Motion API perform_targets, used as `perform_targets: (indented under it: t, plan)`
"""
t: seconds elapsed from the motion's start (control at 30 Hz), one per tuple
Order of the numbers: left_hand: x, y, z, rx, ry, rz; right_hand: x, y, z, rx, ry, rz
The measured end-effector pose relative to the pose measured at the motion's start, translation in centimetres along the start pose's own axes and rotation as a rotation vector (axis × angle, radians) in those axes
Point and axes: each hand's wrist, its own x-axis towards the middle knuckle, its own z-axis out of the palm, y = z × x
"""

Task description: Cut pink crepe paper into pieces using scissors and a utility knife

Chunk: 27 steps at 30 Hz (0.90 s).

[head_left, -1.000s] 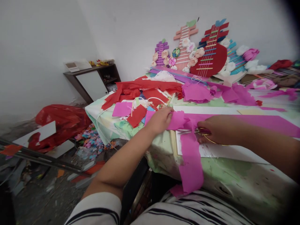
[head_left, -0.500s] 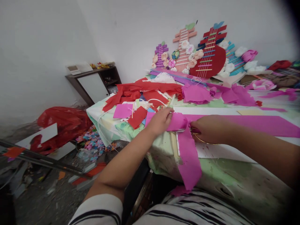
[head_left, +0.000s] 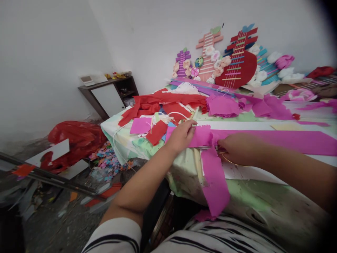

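Note:
My left hand (head_left: 181, 136) is closed on the layered end of a long pink crepe paper strip (head_left: 276, 140), thumb and fingers pressed together at the table edge. My right hand (head_left: 235, 148) is wrapped round scissors, mostly hidden by the fingers; a thin metal blade (head_left: 206, 147) shows under the pink paper between my hands. A thin gold bangle hangs below that hand. A narrower pink piece (head_left: 214, 182) hangs from the cut area over the table edge towards my lap. White board (head_left: 265, 172) lies beneath the strip.
Red crepe scraps (head_left: 168, 100), pink scraps (head_left: 223, 105) and white cord cover the back of the table. Decorated paper instruments (head_left: 237, 66) lean on the wall. At left stand a small cabinet (head_left: 107, 98), a red plastic bag (head_left: 76, 140) and dark metal bars (head_left: 52, 179).
The view has shifted slightly, so everything sits a little further right. Both hands keep nearly the same place on the pink paper, and the hanging piece still dangles between them.

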Motion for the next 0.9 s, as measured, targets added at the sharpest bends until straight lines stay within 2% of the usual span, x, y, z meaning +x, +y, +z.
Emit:
perform_targets:
  t: [0.53, 0.8, 0.9]
  plan:
    - [-0.1, -0.03, 0.11, -0.023, 0.043, 0.015, 0.59, 0.07, -0.1, 0.003, 0.011, -0.056]
    - [-0.2, 0.0, 0.12, -0.057, 0.022, 0.022, 0.13, 0.32, -0.01, 0.062, -0.001, -0.035]
    - [-0.2, 0.08, 0.14, -0.082, 0.015, 0.041, -0.09, 0.03, -0.34, 0.054, 0.033, -0.006]
